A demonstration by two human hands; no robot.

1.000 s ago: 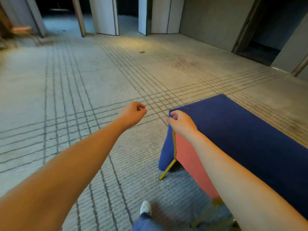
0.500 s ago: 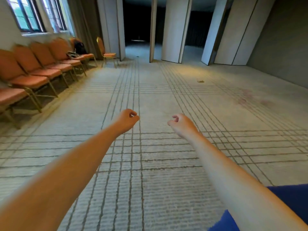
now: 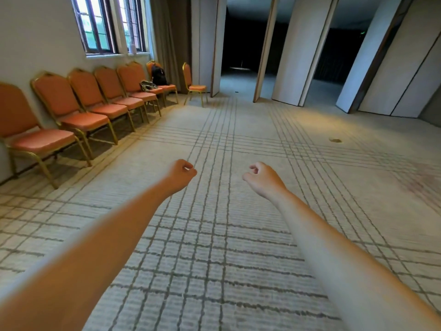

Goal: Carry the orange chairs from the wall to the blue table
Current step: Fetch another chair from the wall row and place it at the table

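Along the left wall, under two windows (image 3: 112, 25), we see a row of orange chairs (image 3: 78, 103) with gold metal frames, standing side by side and facing into the room. The nearest chair (image 3: 26, 132) sits at the left edge of the view, and the row runs away from us toward the far left corner. A dark backpack (image 3: 158, 75) rests on one of the far seats, with a small bundle (image 3: 148, 85) on the seat just beside it. One more orange chair (image 3: 193, 83) stands alone, a little apart from the end of the row, near a tall white partition panel (image 3: 206, 44).

In the near middle of the view our two bare forearms reach forward over a pale carpet (image 3: 238, 235) crossed by grey grid lines. Our left hand (image 3: 179, 175) is curled into a loose fist, fingers drawn together, gripping nothing. Our right hand (image 3: 263, 179) is also loosely curled, fingers bent inward with the thumb close to them, and it too is empty. Both hands hang in the air well apart from every chair.

Far ahead, between more white panels (image 3: 386, 63) on the right, dark openings lead into an unlit space. A small mark (image 3: 335, 140) lies on the carpet at the right.
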